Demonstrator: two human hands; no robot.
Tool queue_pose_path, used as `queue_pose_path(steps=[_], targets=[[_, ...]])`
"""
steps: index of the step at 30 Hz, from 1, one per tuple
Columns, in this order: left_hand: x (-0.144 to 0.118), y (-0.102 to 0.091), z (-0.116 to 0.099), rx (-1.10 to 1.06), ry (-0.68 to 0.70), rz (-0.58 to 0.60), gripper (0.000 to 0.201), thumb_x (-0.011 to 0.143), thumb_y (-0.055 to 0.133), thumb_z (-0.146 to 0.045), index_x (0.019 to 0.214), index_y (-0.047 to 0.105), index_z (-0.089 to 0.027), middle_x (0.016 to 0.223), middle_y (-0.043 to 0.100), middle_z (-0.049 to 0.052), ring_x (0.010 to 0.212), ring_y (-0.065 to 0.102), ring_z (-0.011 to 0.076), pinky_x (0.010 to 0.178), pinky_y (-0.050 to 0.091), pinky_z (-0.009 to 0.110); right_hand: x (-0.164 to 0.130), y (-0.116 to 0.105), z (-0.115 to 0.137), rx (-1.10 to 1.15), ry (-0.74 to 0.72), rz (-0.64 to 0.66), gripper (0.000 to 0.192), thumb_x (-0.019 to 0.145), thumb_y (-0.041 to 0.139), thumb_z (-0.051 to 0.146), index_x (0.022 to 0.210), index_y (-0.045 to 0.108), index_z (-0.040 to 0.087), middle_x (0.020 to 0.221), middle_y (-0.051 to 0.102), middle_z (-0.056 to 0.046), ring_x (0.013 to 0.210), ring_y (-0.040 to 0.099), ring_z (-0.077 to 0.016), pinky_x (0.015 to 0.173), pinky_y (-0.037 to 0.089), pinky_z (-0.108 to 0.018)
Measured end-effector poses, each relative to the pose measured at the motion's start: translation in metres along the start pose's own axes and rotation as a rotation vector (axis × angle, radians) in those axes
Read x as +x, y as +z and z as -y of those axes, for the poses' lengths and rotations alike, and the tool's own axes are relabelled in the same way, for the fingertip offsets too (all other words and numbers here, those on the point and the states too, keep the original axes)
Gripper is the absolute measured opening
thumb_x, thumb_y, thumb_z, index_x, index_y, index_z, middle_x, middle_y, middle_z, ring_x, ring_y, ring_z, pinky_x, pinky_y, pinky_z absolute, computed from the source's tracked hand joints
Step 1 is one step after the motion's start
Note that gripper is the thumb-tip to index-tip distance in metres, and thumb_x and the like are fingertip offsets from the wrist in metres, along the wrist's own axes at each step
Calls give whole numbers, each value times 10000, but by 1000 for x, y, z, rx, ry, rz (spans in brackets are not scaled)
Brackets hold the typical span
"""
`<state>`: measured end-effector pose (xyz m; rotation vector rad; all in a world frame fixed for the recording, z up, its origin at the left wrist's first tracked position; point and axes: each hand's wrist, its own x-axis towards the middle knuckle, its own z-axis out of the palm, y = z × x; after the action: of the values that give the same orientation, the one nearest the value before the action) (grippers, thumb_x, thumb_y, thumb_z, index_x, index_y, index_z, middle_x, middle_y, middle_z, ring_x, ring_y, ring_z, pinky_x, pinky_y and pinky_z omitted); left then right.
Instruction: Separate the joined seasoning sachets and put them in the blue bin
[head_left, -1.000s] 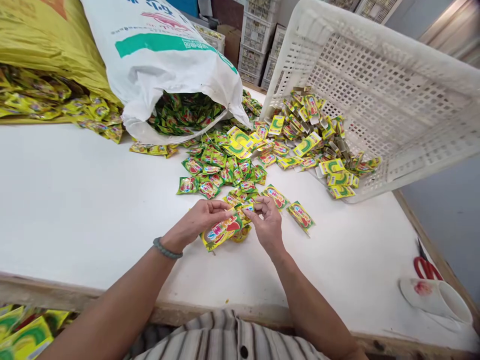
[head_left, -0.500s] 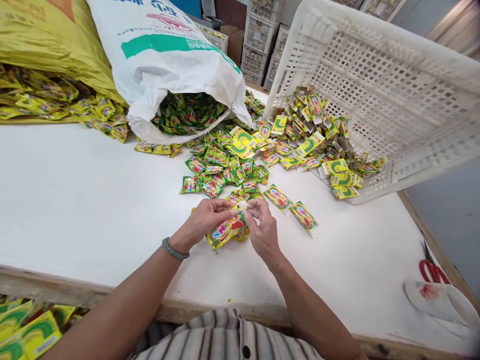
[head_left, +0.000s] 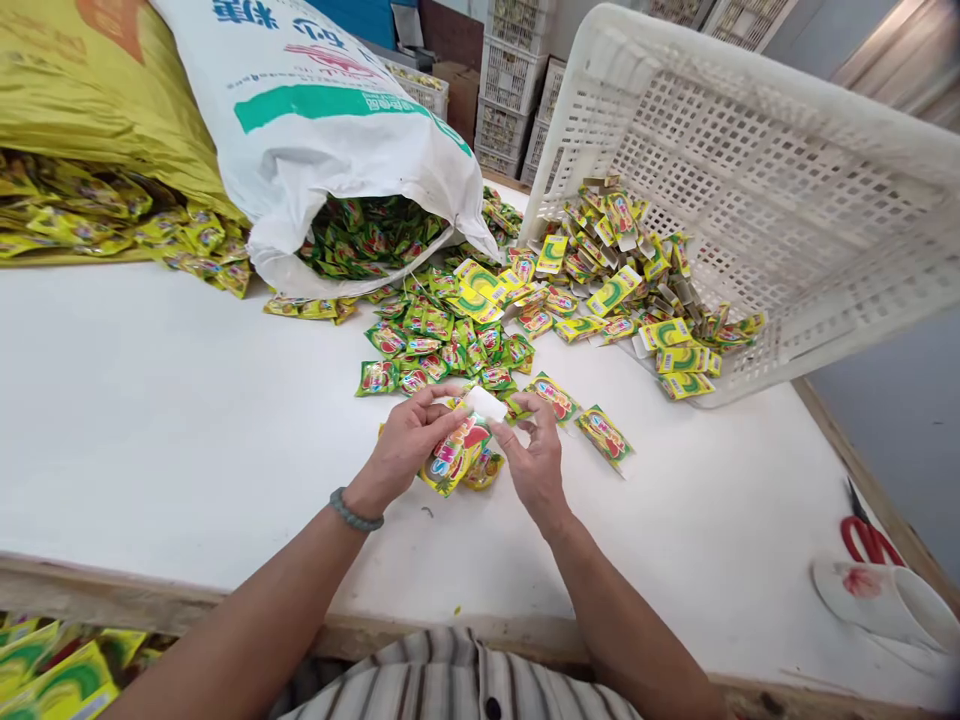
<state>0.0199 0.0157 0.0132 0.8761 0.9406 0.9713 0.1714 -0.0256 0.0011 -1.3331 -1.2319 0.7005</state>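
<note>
A small yellow-green candy box (head_left: pixel 453 456) with a printed front is held tilted above the table, its white flap (head_left: pixel 486 404) standing open at the upper end. My left hand (head_left: pixel 401 445) pinches the box along its left side. On the other side, my right hand (head_left: pixel 536 465) has its thumb at the box edge just below the flap, its fingers curled. A yellow candy packet (head_left: pixel 484 470) lies beneath the box. Just beyond my hands is a pile of green candy packets (head_left: pixel 450 345). Two filled-looking boxes (head_left: pixel 604 436) lie to the right.
A white sack (head_left: pixel 352 150) spills green packets; a yellow sack (head_left: pixel 97 90) with yellow packets stands at left. The tipped white crate (head_left: pixel 720 130) holds many small boxes (head_left: pixel 615 290). Red-handled scissors (head_left: pixel 870 540) and a flowered cup (head_left: pixel 862 590) are at right.
The box's white flap now shows broad and open, where fingers covered it before. My right fingers have spread slightly away from it. The view has shifted a little.
</note>
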Motion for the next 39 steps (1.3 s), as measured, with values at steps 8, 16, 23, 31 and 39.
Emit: queue_pose_path(steps=[8, 16, 23, 31, 39], targets=[[-7, 0, -1, 130, 79, 228, 449, 757, 733, -381, 1123, 522, -230, 857, 656, -7, 743, 649, 151, 644, 522, 245, 7, 2, -7, 338, 257, 160, 309, 737, 715, 389, 954, 571, 223, 626, 532, 65, 582, 513, -102, 565, 446, -233], [-3, -6, 4, 130, 82, 164, 434, 767, 718, -382, 1111, 510, -217, 839, 647, -2, 735, 639, 157, 648, 514, 259, -3, 8, -8, 259, 183, 258, 308, 800, 672, 393, 1059, 647, 228, 886, 638, -14, 819, 605, -149, 779, 520, -285], [-4, -2, 2, 237, 140, 110, 358, 745, 721, -407, 994, 582, -191, 802, 623, -2, 726, 614, 151, 648, 490, 253, 1, -1, -11, 222, 216, 404, 247, 851, 601, 400, 985, 694, 215, 893, 684, -24, 843, 619, -168, 781, 520, -305], [-5, -6, 0, 230, 100, 80, 420, 698, 769, -370, 989, 513, -211, 714, 629, -38, 618, 589, 124, 560, 446, 220, 3, -5, -5, 41, 134, 306, 355, 771, 711, 333, 1115, 690, 251, 1025, 721, -31, 859, 626, -180, 747, 509, -306], [-3, -4, 3, 154, 71, 43, 456, 629, 825, -352, 938, 534, -185, 673, 648, -29, 585, 592, 119, 520, 432, 205, 5, -7, 3, 78, 161, 261, 162, 800, 665, 306, 908, 764, 238, 937, 754, -25, 908, 648, -199, 805, 501, -344]])
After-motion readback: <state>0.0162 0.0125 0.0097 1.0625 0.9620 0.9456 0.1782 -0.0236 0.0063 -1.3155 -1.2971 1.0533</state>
